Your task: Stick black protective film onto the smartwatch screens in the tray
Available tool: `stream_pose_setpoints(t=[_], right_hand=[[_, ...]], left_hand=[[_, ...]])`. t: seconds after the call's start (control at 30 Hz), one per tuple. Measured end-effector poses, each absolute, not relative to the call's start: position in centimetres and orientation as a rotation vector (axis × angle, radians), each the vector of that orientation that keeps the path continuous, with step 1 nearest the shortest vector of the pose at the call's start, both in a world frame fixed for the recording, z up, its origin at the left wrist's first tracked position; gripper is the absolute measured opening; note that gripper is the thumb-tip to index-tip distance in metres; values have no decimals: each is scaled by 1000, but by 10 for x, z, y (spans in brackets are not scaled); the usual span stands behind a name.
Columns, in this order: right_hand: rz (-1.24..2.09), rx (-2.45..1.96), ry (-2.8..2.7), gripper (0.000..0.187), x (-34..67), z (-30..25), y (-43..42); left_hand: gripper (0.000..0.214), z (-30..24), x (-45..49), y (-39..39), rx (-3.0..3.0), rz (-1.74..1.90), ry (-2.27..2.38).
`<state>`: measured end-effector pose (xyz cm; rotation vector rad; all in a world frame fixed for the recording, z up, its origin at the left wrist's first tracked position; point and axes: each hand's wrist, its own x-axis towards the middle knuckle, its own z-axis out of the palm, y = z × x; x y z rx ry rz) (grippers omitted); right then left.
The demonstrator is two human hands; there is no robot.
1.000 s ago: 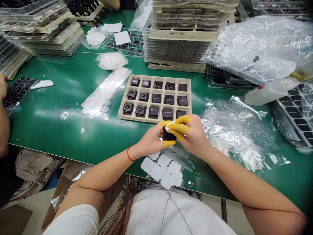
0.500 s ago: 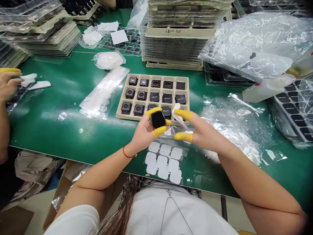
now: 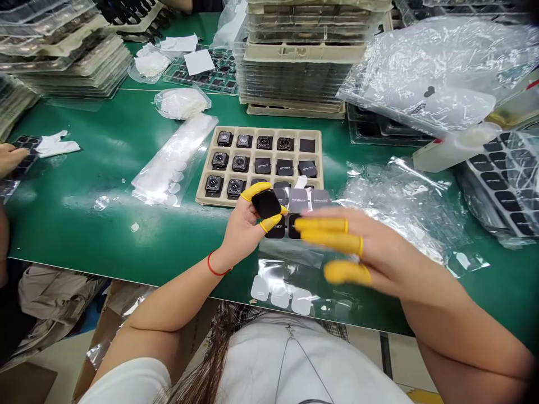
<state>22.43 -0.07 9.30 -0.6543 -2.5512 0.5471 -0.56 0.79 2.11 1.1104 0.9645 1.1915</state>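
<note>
My left hand (image 3: pixel 242 227), in yellow finger cots, is closed on a black square watch body (image 3: pixel 266 203), held just in front of a beige tray (image 3: pixel 202 193). The tray holds rows of watch bodies, some face up and some back up. My right hand (image 3: pixel 362 249), also in yellow cots, is blurred, with its fingers stretched out flat and nothing seen in them. Its fingertips hover beside a clear sheet of black square films (image 3: pixel 300 200). A small white scrap (image 3: pixel 301 182) lies on the tray's near edge. Below my hands lies a sheet of white pads (image 3: pixel 278 292).
A long bag of white discs (image 3: pixel 172 160) lies left of the tray. Stacks of trays (image 3: pixel 295 67) stand behind. Crumpled plastic bags (image 3: pixel 404 191), a white bottle (image 3: pixel 450 148) and trays of black parts (image 3: pixel 505 185) fill the right. Another person's hand (image 3: pixel 8 157) works far left.
My right hand let go of the white scrap and swung down and to the right, fingers spreading. The sheet of black films now shows beside the watch body, which my left hand still holds.
</note>
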Motion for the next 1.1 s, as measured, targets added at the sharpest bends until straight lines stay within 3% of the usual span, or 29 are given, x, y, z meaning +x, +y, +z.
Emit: stream_pose_setpoints(t=[0.1,0.17,0.27,0.37,0.43,0.67,0.87,0.97,1.1], right_hand=[[405,-995,-2513,62,226,70,19],[544,-1137,-2543,65,227,62,24],[1087,-1251,-2363,47,230,60,27],[1754,-1146,-2008,41,232,62,34],[1908,-1116,-1875,39,233,63,39],[1284,-1411,-1661,36,239,62,41],[883,-1228,-1736,14,237,66,34],[840,-1036,-1683,3,235,72,30],[1117,-1109,-1458,5,220,70,23]], left_hand=[[54,22,-8,5,1190,1243,968],[55,22,-10,5,1218,1282,972],[58,24,-14,7,1238,1319,988],[58,24,-17,8,1277,1280,965],[57,24,-17,7,1291,1214,935],[60,30,-17,9,1162,1165,951],[66,34,-18,20,840,1016,930],[61,31,-15,21,804,959,972],[59,20,-7,11,1028,809,935]])
